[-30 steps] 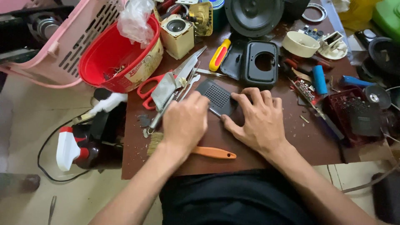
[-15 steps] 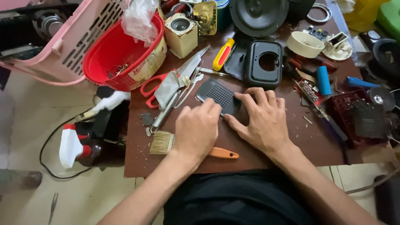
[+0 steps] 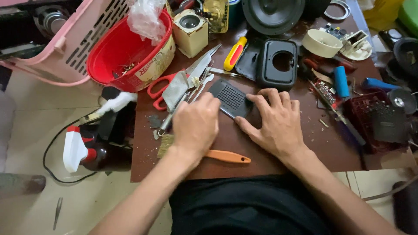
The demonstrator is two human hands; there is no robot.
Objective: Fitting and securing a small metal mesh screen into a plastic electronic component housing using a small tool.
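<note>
A dark rectangular grille panel [image 3: 231, 98] with fine holes lies flat on the brown table [image 3: 257, 156]. My right hand [image 3: 276, 122] presses flat on its right end, fingers spread. My left hand [image 3: 196, 124] is curled at the panel's left edge; whatever its fingers pinch is hidden. Under my left wrist lies a brush with an orange handle [image 3: 227, 156]. Red-handled scissors [image 3: 183, 80] and metal tools lie just beyond my left hand.
A red bowl [image 3: 115, 52] sits in a pink basket [image 3: 65, 56] at the far left. A black square housing [image 3: 278, 63], a yellow-red screwdriver [image 3: 235, 53], a cream box [image 3: 190, 27], a blue cylinder [image 3: 341, 81] and a dark red tray [image 3: 374, 119] crowd the table. A spray bottle [image 3: 76, 148] stands on the floor.
The view has shifted slightly. My left hand has slid a little along the panel's left edge; my right hand stays pressed on the panel.
</note>
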